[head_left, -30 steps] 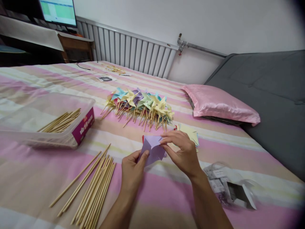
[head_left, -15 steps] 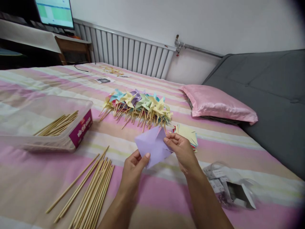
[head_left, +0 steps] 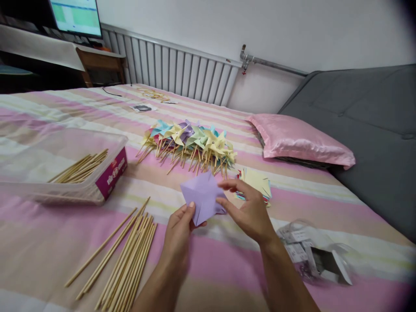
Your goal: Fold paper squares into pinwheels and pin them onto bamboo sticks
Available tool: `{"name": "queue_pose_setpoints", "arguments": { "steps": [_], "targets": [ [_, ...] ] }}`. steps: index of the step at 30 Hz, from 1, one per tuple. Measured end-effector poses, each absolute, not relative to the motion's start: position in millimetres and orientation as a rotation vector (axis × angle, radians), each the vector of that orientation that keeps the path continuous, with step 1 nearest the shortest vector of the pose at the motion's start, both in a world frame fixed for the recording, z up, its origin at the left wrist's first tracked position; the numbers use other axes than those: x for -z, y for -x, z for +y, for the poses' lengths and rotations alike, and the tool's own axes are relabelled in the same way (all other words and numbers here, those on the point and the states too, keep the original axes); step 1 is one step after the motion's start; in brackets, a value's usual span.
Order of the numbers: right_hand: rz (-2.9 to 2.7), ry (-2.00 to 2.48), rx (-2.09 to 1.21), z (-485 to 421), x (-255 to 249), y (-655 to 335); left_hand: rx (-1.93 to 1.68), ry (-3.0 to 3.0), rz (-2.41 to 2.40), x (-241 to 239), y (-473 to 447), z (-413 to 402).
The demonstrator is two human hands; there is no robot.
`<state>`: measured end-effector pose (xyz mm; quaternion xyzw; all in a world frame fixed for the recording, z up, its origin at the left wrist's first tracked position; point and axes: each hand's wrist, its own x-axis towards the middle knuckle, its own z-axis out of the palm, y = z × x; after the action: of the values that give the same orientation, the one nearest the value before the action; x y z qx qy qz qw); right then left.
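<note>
Both hands pinch 1 purple paper [head_left: 202, 195]: left hand [head_left: 180, 229] grips its lower edge, right hand [head_left: 248, 208] its right side, above the bed [head_left: 48, 242].

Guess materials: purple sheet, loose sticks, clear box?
Sheet: looks like thin matte paper, with sharp creases that hold their folds.
Sticks: pale wood or bamboo, with a plain unvarnished look.
Box: clear, slightly cloudy plastic; its contents show through the wall.
</note>
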<state>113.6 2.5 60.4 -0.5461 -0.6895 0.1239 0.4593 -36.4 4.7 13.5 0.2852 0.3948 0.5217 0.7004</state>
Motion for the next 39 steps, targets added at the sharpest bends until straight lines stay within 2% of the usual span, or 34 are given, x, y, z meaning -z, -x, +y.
{"name": "queue_pose_setpoints", "arguments": {
  "steps": [4,11,27,32,39],
  "targets": [
    [-2.056,1.142,-0.421,-2.5,-65.8,-111.8,-1.179,-0.506,0.827,-18.0,36.1,3.6],
    [-2.127,1.154,-0.557,-0.5,-59.4,-114.1,-1.183,-0.473,0.781,-17.2,35.5,3.2],
    [-1.742,1.347,-0.778,6.4,-55.7,-119.0,-1.068,-0.615,0.849,-20.5,39.0,3.9],
    [-1.511,1.348,-1.018,8.5,-48.2,-110.7,-1.257,-0.833,1.034,-16.1,37.1,2.5],
    [-1.27,1.124,-1.405,6.3,-47.7,-95.3,-1.34,-0.967,1.038,-14.1,41.1,4.7]
  ]
}}
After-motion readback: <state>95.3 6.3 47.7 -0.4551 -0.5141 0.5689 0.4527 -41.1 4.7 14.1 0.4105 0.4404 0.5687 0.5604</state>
